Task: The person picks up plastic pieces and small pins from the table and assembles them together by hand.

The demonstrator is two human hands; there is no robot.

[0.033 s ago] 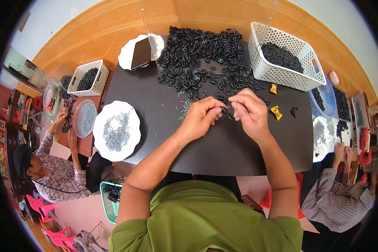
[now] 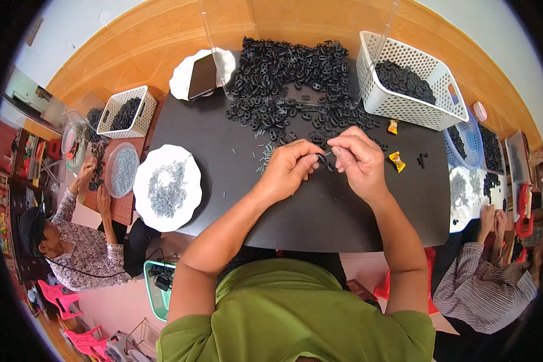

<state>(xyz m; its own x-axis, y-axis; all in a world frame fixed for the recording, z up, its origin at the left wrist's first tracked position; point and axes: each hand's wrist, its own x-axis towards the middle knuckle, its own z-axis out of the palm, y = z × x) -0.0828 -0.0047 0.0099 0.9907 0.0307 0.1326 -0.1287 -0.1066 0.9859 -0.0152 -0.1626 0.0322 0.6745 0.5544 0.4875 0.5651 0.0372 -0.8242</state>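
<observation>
My left hand pinches a small black oval plastic piece between thumb and fingertips, over the dark table. Close beside it, my right hand is closed, thumb against forefinger, on what looks like a thin grey pin, mostly hidden by the fingertips. Beyond both hands spreads a heap of black oval pieces with holes in them. Loose grey pins lie by my left hand. More pins fill the middle of a white scalloped plate on the left.
A white perforated basket of black pieces stands at the far right, near two yellow-orange wrapped sweets. At the far left, a phone rests on another white plate. Co-workers handle similar parts at either side.
</observation>
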